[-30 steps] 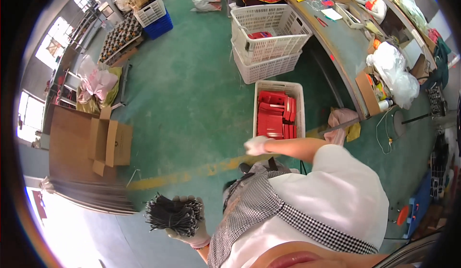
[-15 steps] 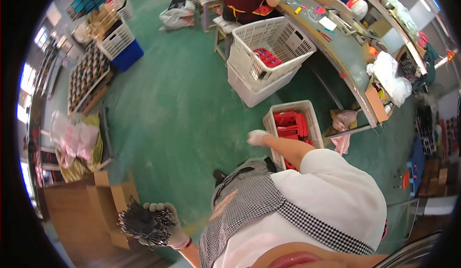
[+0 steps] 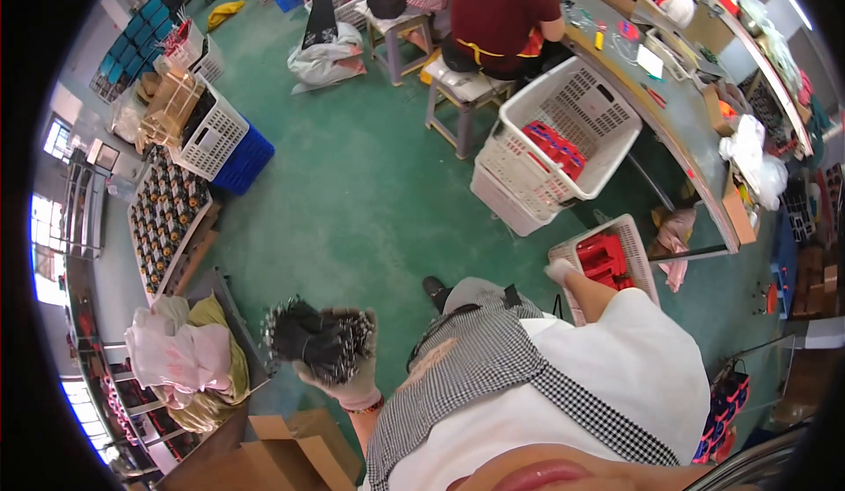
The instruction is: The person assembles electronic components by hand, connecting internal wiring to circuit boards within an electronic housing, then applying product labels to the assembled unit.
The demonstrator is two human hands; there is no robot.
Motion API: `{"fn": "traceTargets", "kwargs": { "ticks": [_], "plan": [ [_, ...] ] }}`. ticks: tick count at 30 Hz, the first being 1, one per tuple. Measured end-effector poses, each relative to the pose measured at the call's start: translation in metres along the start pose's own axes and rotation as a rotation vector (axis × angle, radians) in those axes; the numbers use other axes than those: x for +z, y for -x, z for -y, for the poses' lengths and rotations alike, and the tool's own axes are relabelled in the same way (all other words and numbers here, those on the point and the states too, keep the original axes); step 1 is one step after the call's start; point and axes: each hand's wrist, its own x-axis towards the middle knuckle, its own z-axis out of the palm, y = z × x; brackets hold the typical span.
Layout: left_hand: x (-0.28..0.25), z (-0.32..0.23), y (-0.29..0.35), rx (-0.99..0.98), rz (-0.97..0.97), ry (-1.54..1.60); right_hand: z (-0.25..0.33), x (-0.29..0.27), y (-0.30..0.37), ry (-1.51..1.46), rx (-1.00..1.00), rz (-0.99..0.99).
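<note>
Head view: left grip [image 3: 354, 383] snug around black wire bundle [image 3: 310, 339]; right grip [image 3: 558, 270] unclear, near red-filled crate [image 3: 642, 258].

A checked apron [image 3: 480, 372] covers the white top [image 3: 616, 372], pale gloves [image 3: 559, 269] the hands [image 3: 350, 387].

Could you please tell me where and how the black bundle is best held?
Probably around the dark middle of the black bundle, coming from the near side, where the left hand cups it: its loose, pale-tipped ends splay out left and right.
</note>
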Motion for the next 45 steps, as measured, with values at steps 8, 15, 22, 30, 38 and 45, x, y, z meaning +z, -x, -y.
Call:
{"fn": "traceTargets", "kwargs": {
  "ticks": [8,15,22,30,38,45],
  "plan": [
    [0.011,-0.102,-0.191,0.056,-0.11,-0.087,0.132,-0.266,-0.434,-0.968,0.139,0.25],
    [-0.032,-0.186,-0.397,0.132,-0.146,-0.104,0.14,-0.281,-0.655,-0.922,0.083,0.281],
    [0.003,-0.257,-0.67,-0.049,0.009,0.004,0.017,-0.26,-0.759,-0.917,0.535,0.414],
    [0.022,-0.293,-0.95,-0.172,0.153,-0.022,-0.03,-0.213,-0.92,-0.956,0.712,0.66],
    [0.042,-0.363,-1.162,0.002,-0.048,-0.002,-0.016,-0.388,-1.367,-0.996,0.314,0.35],
    [0.039,-0.466,-1.331,0.225,-0.074,-0.011,-0.017,-0.463,-1.683,-0.859,0.079,0.046]
  ]
}}
